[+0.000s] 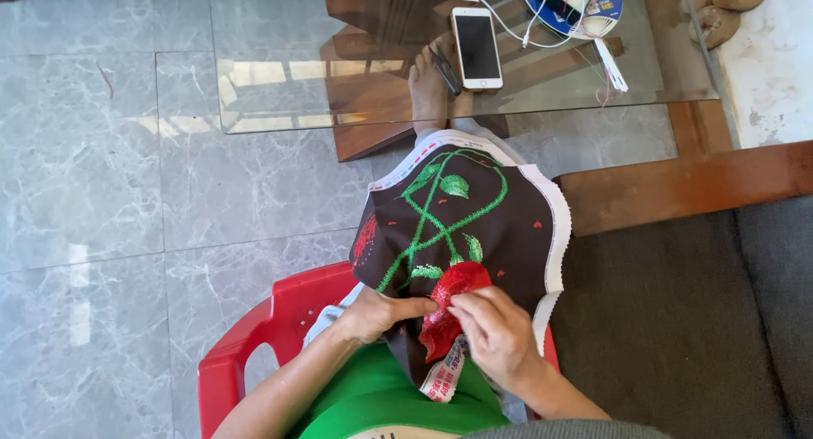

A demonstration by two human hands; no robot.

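Both hands, left [377, 314] & right [500, 333], pinch dark embroidery cloth [500, 223]; long axis runs away from the person.

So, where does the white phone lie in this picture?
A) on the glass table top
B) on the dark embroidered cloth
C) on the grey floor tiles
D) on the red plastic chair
A: the white phone lies flat, screen up, on the glass table top, beyond the dark embroidered cloth that both hands hold, and apart from the red chair.
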